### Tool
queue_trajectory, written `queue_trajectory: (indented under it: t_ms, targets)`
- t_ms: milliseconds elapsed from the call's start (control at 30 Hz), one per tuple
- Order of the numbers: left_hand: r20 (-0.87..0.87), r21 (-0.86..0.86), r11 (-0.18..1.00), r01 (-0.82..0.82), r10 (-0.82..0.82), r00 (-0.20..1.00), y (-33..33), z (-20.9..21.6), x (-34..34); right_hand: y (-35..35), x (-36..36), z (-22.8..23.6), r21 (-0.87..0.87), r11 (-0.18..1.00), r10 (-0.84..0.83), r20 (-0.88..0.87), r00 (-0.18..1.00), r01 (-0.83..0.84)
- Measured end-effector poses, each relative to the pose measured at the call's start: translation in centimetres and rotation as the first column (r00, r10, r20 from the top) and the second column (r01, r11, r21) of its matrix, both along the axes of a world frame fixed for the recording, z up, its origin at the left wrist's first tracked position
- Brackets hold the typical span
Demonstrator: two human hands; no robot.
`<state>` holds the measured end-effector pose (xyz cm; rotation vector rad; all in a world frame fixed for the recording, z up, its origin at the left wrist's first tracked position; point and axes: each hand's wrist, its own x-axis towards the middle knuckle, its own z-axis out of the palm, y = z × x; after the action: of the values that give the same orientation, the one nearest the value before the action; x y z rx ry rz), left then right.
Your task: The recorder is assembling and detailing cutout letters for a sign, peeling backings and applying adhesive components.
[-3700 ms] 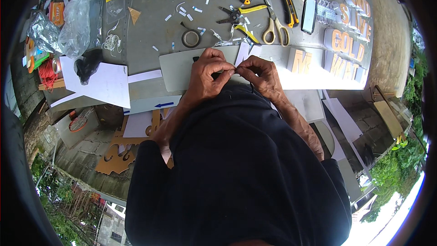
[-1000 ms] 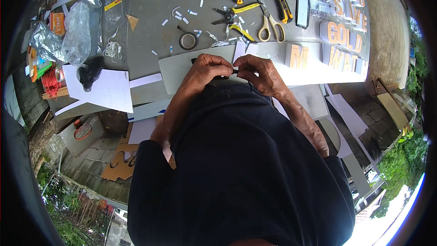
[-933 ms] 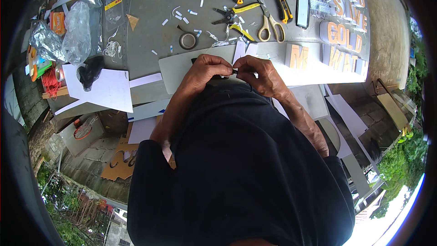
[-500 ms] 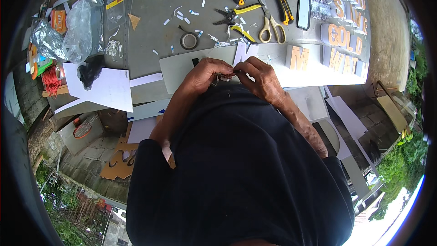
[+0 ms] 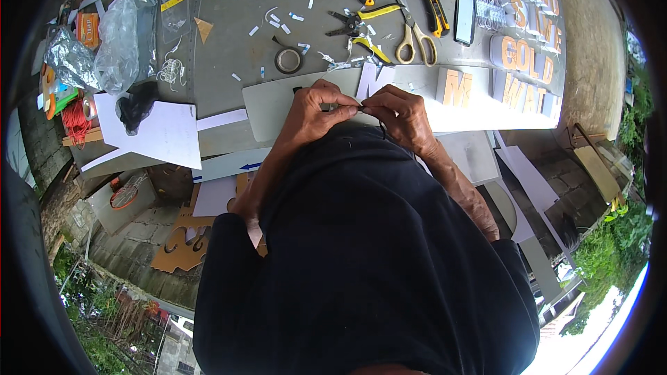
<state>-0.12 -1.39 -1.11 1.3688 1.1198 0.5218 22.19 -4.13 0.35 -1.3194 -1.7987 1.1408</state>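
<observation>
Above the near edge of the table, my left hand [image 5: 316,111] and my right hand [image 5: 403,119] meet fingertip to fingertip. Both are closed in a pinch on a small dark piece [image 5: 360,109], too small to name. A thin dark strand [image 5: 383,129] hangs below my right fingers. Just beyond the fingertips stands a white letter-shaped piece [image 5: 373,82], on a long pale board [image 5: 271,107]. A roll of dark tape [image 5: 287,60] lies past my left hand.
Beyond my hands lie pliers [image 5: 368,14], scissors [image 5: 415,38], a yellow-black cutter [image 5: 432,7], a phone [image 5: 464,19] and small white scraps. Several block letters [image 5: 517,52] stand at the right. Clear plastic bags [image 5: 118,48] and a white sheet [image 5: 163,128] are at the left.
My left fingers have straightened toward the right fingertips. The pale bits and looped wire below the left hand no longer show, and a dark strand now hangs by the right hand.
</observation>
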Motion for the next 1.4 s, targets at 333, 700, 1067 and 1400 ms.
queue_trajectory:
  t_ms: [333,700,1067,1400]
  targets:
    - [-0.068,0.438,0.898,0.048,-0.02,0.997,-0.4,1.3,0.8,0.7,0.1,1.1,-0.689,0.719,-0.222,-0.098,0.97,0.095]
    - [0.016,0.135,0.991,0.003,-0.005,1.0,-0.2,0.4,1.3,-0.1,0.2,0.8,-0.663,0.737,-0.258,-0.095,0.961,0.132]
    - [0.116,-0.122,0.992,0.012,0.002,0.993,-0.3,0.4,1.1,-0.6,0.3,2.0,-0.51,0.847,-0.174,0.0,0.985,0.149]
    - [0.124,-0.21,0.976,0.051,-0.025,0.992,0.0,0.9,1.1,-0.7,0.8,1.7,-0.598,0.798,-0.128,-0.047,0.991,0.075]
